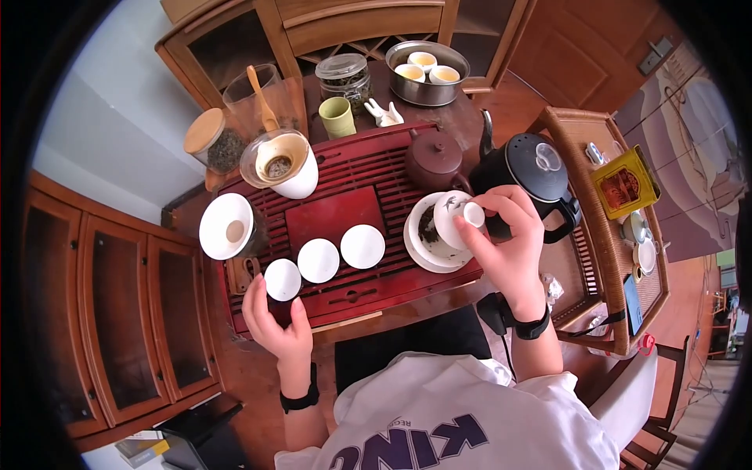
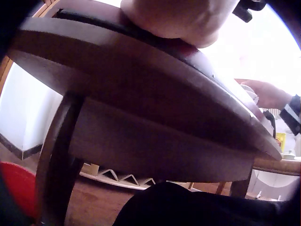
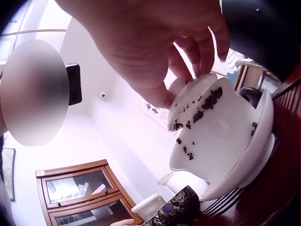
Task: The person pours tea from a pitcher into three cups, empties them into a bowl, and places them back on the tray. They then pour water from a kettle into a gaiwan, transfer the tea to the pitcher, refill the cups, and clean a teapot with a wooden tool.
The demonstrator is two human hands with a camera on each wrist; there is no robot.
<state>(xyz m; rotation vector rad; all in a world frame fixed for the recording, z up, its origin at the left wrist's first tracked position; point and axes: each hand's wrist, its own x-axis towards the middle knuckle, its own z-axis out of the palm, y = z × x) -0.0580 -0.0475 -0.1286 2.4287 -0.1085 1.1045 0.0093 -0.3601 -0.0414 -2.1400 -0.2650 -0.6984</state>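
My right hand (image 1: 513, 243) pinches the knob of a white gaiwan lid (image 1: 449, 222) with a small dark drawing on it. The lid is tilted over the white gaiwan bowl (image 1: 446, 254), which sits at the right of the red tea tray (image 1: 399, 288). Dark wet tea leaves cling to the lid's underside (image 3: 193, 101) and the bowl's wall (image 3: 221, 146) in the right wrist view. My left hand (image 1: 276, 327) is at the tray's front left, its fingers and thumb apart beside the leftmost white teacup (image 1: 283, 280). Two more teacups (image 1: 318, 260) (image 1: 363, 246) stand in line with it.
Behind the bowl are a brown clay teapot (image 1: 435, 158) and a black kettle (image 1: 534, 168). At the tray's left stand a white pitcher (image 1: 227, 225) and a strainer (image 1: 280, 163) on a white vessel. A metal basin (image 1: 428, 92) holds filled cups; a wicker stand (image 1: 619, 313) is right.
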